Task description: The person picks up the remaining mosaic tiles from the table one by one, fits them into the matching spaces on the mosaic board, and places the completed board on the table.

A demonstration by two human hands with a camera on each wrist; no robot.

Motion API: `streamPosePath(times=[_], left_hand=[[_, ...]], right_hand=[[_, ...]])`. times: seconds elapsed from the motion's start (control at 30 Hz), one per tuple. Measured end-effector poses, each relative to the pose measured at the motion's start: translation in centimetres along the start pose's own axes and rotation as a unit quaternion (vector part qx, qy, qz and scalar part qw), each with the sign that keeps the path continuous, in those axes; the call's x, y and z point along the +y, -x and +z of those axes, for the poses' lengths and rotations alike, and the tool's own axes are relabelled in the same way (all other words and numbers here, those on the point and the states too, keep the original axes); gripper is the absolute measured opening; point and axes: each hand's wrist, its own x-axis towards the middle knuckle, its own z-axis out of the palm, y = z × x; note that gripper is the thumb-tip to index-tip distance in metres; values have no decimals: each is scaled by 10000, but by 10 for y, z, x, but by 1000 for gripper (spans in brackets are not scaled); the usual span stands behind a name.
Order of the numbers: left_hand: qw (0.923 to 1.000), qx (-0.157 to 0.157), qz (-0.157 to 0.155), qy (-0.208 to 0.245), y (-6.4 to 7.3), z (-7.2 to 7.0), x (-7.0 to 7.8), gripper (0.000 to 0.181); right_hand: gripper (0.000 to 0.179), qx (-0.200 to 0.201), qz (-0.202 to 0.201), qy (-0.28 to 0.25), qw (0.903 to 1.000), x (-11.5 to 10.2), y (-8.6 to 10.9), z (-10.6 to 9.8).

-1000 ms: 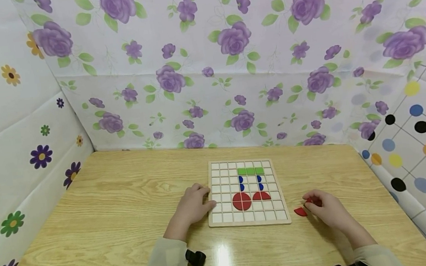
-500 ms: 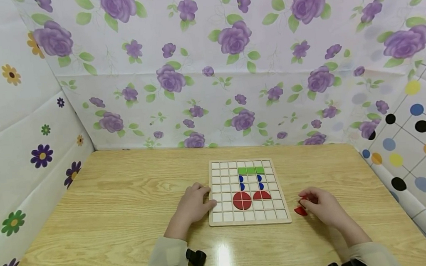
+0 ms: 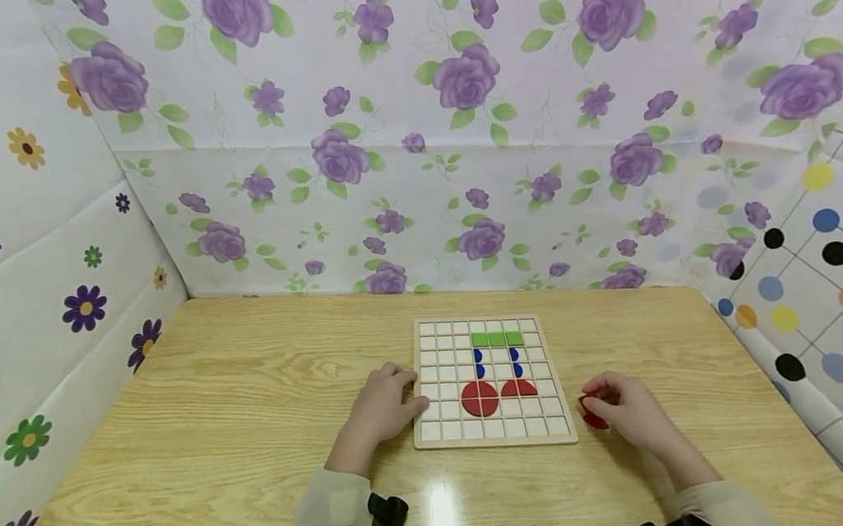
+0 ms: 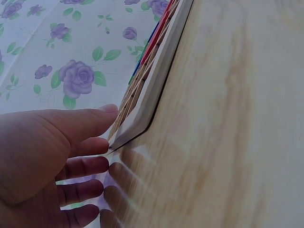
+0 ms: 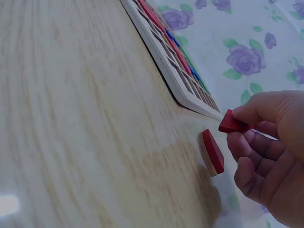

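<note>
A square wooden grid board (image 3: 439, 412) lies on the table between my hands. It bears a row of green square tiles (image 3: 497, 339), several blue half-round pieces (image 3: 516, 369), a red disc of quarter pieces (image 3: 479, 398) and a red half-round shape (image 3: 518, 387). My left hand (image 3: 379, 407) touches the board's left edge, thumb on the rim and fingers relaxed. Between thumb and fingertips my right hand (image 3: 636, 413) pinches a red quarter-circle tile (image 5: 232, 123), right of the board. A second red tile (image 5: 213, 151) lies on the table just below it.
The wooden table (image 3: 252, 375) carries the board near its middle. A flowered cloth (image 3: 414, 173) hangs behind the table's far edge, with patterned sheets at both sides. Each wrist wears a black camera, such as the left wrist camera (image 3: 389, 511).
My right hand has moved left, toward the board, with the red tile in its pinch; it now partly covers the loose red tile. The left hand and board have stayed put.
</note>
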Motion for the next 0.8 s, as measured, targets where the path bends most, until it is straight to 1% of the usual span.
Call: streamPosePath(times=[0.17, 0.4, 0.63, 0.8], left_hand=[[10000, -11, -1, 4, 0, 0, 0, 49], [10000, -30, 5, 49, 0, 0, -1, 48], [10000, -6, -2, 80, 0, 0, -1, 48], [10000, -1, 2, 74, 0, -1, 0, 48]], right_hand=[[14, 69, 6, 10, 10000, 1, -1, 4], [22, 61, 208, -323, 9992, -1, -2, 6], [28, 210, -37, -363, 9991, -5, -3, 9], [27, 209, 36, -437, 9988, -7, -3, 11]])
